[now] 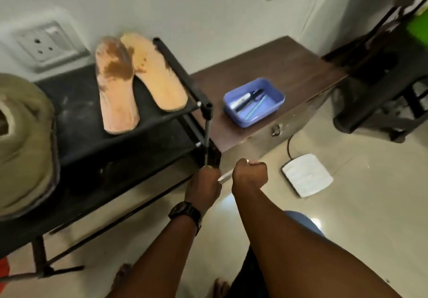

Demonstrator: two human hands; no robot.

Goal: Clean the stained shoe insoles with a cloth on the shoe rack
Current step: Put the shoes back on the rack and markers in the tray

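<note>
On the top shelf of the shoe rack [74, 103] lie the two insoles, toes toward the wall, heels toward me; the stained insole [115, 84] is on the left with a big brown patch across its front half; the second insole [157, 75] lies just beside it on the right, their front ends touching or overlapping, with smaller brown marks near its toe. The cloth [306, 175], white and folded, lies on the floor [347, 228], well apart from the rack and off to my right; neither hand touches it.

My left hand [203, 186], with a black watch [185, 212] on the wrist, is curled, knuckles up, at the foot of the rack's front corner post; I cannot tell if it grips the post, the strip or nothing. My right hand [250, 175] is balled in a fist just beside it; a thin pale strip [224, 176] runs from the left hand's edge into the fist, with a pale bit showing at the fist's top, so the fist is wrapped round it; I cannot tell what it is.

Right of the rack is a dark wooden tabletop [289, 66] carrying a blue tray [274, 94] with pens [249, 99] in it; a dark cable [289, 146] drops below it toward the cloth; a wall socket [46, 45] is behind the rack; an olive bundle [25, 147] sits at the rack's left end.
</note>
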